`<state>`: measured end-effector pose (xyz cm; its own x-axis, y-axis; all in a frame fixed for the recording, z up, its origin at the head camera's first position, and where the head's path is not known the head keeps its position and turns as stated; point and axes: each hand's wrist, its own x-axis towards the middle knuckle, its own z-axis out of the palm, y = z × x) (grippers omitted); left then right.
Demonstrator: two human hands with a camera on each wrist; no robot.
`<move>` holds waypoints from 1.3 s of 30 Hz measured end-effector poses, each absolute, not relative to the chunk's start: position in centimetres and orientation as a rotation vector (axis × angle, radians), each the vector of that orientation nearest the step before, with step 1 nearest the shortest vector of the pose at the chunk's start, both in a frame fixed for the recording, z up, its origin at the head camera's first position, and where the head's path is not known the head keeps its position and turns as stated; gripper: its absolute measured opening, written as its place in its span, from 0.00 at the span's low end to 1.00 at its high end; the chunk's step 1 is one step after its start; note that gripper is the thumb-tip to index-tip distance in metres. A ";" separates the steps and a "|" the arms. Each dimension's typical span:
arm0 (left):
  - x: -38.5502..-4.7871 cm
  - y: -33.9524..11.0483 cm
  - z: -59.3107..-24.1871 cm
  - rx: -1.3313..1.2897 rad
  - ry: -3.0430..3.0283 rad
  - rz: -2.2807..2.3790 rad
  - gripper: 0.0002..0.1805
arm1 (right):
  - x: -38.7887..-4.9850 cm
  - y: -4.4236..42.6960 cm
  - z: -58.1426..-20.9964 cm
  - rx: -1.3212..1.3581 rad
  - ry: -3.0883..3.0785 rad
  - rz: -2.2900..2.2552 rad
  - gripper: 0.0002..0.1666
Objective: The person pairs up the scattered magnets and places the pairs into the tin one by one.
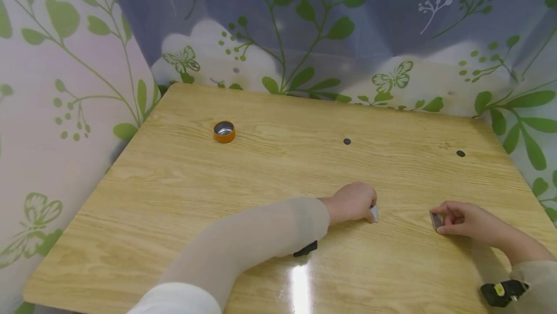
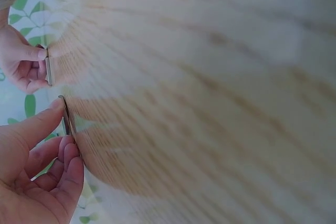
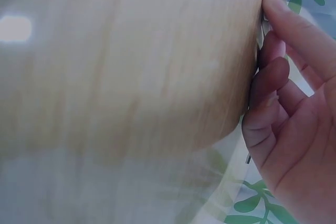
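Observation:
My left hand point(image 1: 353, 201) rests low over the middle of the wooden table point(image 1: 270, 169) and pinches a small, flat, pale piece point(image 1: 375, 214). To its right, my right hand point(image 1: 472, 221) holds a small flat rectangular piece point(image 1: 436, 220), dark and shiny, upright between thumb and fingers. The two pieces are apart. In the left wrist view, the left hand's piece point(image 2: 66, 119) appears as a thin edge between thumb and fingertips. The right wrist view shows my right hand point(image 3: 299, 103) with its fingers curled, mostly hiding its piece.
A small orange cup with a metallic inside point(image 1: 224, 132) stands at the back left. One dark round disc point(image 1: 346, 141) lies beyond my left hand, and another dark disc point(image 1: 460, 153) lies at the back right. Leaf-patterned cloth point(image 1: 287, 28) hangs behind and beside the table.

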<state>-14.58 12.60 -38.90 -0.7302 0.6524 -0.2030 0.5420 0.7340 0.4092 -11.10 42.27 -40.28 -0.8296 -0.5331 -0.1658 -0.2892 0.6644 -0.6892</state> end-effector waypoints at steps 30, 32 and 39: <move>-14.2 14.3 -38.6 0.948 2.645 0.318 0.14 | -11.1 41.8 -40.2 -0.654 2.553 -0.909 0.19; -14.2 14.3 -38.5 0.943 2.642 0.325 0.13 | -11.0 41.7 -40.2 -0.648 2.553 -0.907 0.20; -14.2 14.4 -38.5 0.939 2.633 0.344 0.11 | -11.0 41.6 -40.3 -0.662 2.557 -0.918 0.19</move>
